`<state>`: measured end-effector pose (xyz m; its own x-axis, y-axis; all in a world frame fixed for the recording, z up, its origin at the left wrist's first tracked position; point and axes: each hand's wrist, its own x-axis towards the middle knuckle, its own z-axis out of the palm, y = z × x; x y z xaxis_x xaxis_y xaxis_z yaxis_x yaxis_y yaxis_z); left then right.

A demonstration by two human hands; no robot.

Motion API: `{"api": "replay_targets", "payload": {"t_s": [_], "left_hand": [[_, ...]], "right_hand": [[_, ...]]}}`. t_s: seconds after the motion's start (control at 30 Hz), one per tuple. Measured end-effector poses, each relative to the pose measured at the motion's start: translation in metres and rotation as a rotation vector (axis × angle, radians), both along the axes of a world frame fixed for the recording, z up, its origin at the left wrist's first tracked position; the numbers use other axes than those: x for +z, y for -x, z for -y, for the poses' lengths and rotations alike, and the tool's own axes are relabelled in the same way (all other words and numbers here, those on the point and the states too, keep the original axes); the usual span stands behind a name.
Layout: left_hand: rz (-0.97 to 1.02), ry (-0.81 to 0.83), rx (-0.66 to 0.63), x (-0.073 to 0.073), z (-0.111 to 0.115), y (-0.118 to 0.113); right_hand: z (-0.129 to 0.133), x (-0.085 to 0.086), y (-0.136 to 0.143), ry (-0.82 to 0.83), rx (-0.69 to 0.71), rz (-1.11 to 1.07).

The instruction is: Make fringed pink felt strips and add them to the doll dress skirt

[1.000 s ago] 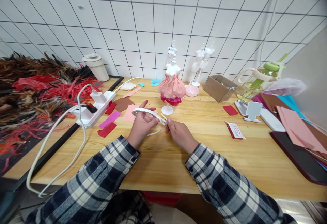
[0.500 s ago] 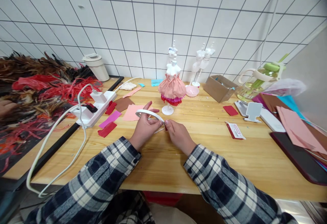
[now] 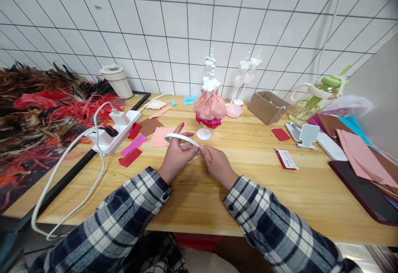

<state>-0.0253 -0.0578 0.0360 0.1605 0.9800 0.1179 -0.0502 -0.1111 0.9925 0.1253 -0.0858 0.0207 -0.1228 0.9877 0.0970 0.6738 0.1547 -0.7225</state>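
Observation:
A narrow roll of white tape (image 3: 183, 137) is looped over the fingers of my left hand (image 3: 176, 155). My left thumb presses on the roll's near right edge while other fingers stick up through and behind the ring. My right hand (image 3: 217, 163) meets it there, thumb and forefinger pinched together at the tape's edge; exactly what lies between these fingertips is mostly hidden. Just beyond my hands stands a small white dress form (image 3: 211, 83) on a round base. It wears a gathered pink paper skirt (image 3: 209, 105) with magenta and red ruffles below.
Left of my hands lie paper pieces in pink (image 3: 160, 137), brown (image 3: 151, 126), magenta (image 3: 133, 145) and red (image 3: 130, 157), beside a power strip (image 3: 120, 134) with cables. Rightward are a cardboard box (image 3: 266, 109), a red packet (image 3: 286, 159), a phone stand (image 3: 308, 136) and a bottle (image 3: 320, 98).
My right fingertips have shifted slightly left and up against the tape, and the dark red bit between them no longer shows. Another person's hand at the far left has left the view.

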Motion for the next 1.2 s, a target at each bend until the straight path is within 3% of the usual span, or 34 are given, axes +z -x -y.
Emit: {"api": "replay_targets", "payload": {"t_s": [0.4, 0.6, 0.7, 0.83, 1.03, 1.2], "left_hand": [[-0.017, 0.001, 0.032, -0.003, -0.003, 0.001], [0.086, -0.061, 0.005, 0.004, -0.004, 0.006], [0.113, -0.095, 0.044, 0.005, -0.005, 0.008], [0.067, -0.082, 0.063, 0.005, -0.005, 0.006], [-0.045, -0.068, -0.061, 0.006, 0.005, -0.001], [-0.099, -0.085, -0.130, 0.006, 0.010, -0.004]], "right_hand": [[0.000, 0.010, -0.010, 0.054, -0.056, 0.058], [-0.003, 0.011, -0.015, 0.120, -0.111, 0.032], [-0.009, 0.010, -0.024, 0.079, -0.240, -0.077], [-0.013, 0.010, -0.031, -0.134, -0.369, -0.376], [-0.007, 0.009, -0.017, -0.183, -0.123, -0.396], [-0.005, 0.009, -0.012, -0.036, -0.060, -0.418]]}}
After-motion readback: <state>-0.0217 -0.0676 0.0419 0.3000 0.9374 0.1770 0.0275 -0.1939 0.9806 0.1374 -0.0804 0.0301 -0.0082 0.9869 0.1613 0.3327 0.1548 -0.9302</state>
